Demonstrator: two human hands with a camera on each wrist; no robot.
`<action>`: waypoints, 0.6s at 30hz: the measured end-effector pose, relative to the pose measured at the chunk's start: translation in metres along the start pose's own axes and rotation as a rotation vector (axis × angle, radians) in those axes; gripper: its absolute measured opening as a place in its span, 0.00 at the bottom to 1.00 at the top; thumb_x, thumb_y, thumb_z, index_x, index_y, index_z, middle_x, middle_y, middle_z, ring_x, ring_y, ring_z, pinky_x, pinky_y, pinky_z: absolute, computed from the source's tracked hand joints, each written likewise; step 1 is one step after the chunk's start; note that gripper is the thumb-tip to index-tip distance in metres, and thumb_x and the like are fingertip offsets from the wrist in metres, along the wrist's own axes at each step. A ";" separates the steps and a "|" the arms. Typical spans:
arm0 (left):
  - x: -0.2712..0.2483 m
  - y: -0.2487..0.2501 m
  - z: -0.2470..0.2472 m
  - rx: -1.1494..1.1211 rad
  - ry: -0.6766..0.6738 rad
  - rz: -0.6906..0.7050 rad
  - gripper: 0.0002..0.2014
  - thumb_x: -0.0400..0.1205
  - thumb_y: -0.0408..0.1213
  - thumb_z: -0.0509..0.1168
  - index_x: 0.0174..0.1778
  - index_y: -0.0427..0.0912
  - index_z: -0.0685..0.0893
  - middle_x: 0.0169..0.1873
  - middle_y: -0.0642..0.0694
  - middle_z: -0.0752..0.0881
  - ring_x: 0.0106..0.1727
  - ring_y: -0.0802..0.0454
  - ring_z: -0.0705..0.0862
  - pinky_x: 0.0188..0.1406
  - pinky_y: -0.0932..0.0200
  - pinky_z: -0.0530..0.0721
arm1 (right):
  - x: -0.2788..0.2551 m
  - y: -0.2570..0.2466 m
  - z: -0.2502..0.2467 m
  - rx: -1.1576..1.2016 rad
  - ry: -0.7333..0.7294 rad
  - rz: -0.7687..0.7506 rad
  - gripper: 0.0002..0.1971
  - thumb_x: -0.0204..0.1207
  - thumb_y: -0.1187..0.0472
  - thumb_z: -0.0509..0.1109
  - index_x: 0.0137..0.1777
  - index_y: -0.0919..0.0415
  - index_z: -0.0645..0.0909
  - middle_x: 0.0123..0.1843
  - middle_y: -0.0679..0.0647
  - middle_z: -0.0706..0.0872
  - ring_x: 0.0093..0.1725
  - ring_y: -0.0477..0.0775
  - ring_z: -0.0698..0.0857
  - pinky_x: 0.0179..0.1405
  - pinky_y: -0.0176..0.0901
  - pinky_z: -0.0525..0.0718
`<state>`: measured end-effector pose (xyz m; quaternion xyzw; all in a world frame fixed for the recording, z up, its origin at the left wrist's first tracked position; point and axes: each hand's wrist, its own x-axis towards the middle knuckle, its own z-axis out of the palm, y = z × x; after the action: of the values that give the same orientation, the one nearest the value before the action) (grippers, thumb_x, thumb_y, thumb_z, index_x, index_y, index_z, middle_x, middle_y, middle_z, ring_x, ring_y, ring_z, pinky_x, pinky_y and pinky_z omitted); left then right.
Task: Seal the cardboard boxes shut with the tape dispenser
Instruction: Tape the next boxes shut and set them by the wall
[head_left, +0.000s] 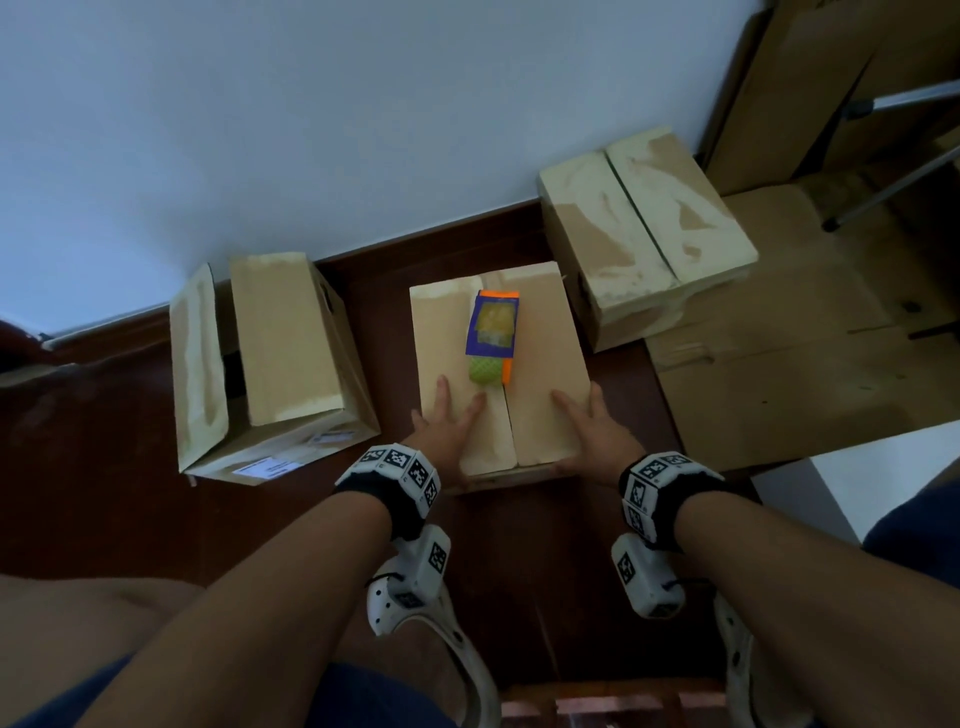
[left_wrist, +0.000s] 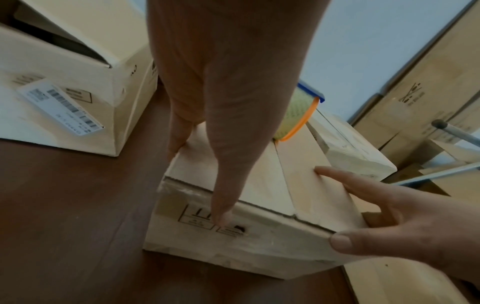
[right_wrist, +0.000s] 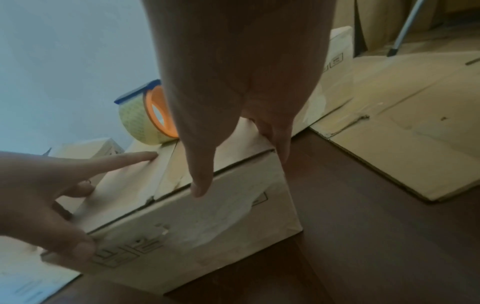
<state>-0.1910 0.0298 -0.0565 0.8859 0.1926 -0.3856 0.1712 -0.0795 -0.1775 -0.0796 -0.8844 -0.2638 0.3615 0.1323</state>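
Observation:
A small cardboard box (head_left: 540, 343) stands on the dark floor in front of me, its two top flaps folded down with a seam between them. A blue and orange tape dispenser (head_left: 492, 332) with a yellowish roll lies on top, over the far part of the seam. My left hand (head_left: 447, 421) presses flat on the left flap, fingers straight and thumb down the near face. On the right flap my right hand (head_left: 592, 421) lies the same way. The left wrist view shows the box (left_wrist: 259, 242), the dispenser (left_wrist: 296, 115) and both hands; the right wrist view shows the dispenser (right_wrist: 145, 119) behind my fingers.
A second box (head_left: 280, 338) stands to the left with one flap raised and a gap open. A third box (head_left: 644, 218) sits at the back right, flaps down. Flattened cardboard (head_left: 805, 338) covers the floor on the right, under a metal stand leg (head_left: 893, 182). The wall is close behind.

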 end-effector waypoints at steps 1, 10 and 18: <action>0.001 0.001 0.000 -0.005 -0.002 -0.006 0.62 0.72 0.41 0.78 0.77 0.70 0.29 0.74 0.47 0.16 0.79 0.20 0.40 0.75 0.31 0.68 | 0.001 -0.001 -0.001 -0.010 0.002 0.004 0.51 0.69 0.51 0.78 0.83 0.37 0.46 0.84 0.58 0.32 0.74 0.66 0.72 0.70 0.51 0.76; 0.007 0.011 -0.008 0.034 0.036 0.020 0.55 0.73 0.43 0.76 0.80 0.71 0.39 0.77 0.47 0.21 0.78 0.19 0.51 0.73 0.33 0.71 | 0.015 -0.003 -0.004 -0.054 0.004 0.009 0.42 0.65 0.48 0.78 0.73 0.22 0.60 0.79 0.58 0.40 0.64 0.69 0.78 0.69 0.56 0.79; 0.014 0.014 -0.006 0.109 0.065 0.015 0.53 0.74 0.50 0.74 0.79 0.72 0.38 0.78 0.47 0.21 0.76 0.17 0.54 0.70 0.32 0.74 | 0.023 -0.001 -0.004 -0.097 0.007 0.042 0.40 0.66 0.45 0.79 0.72 0.21 0.61 0.80 0.59 0.39 0.66 0.70 0.77 0.70 0.56 0.78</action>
<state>-0.1718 0.0228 -0.0606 0.9074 0.1702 -0.3653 0.1192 -0.0633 -0.1633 -0.0896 -0.8964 -0.2618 0.3480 0.0828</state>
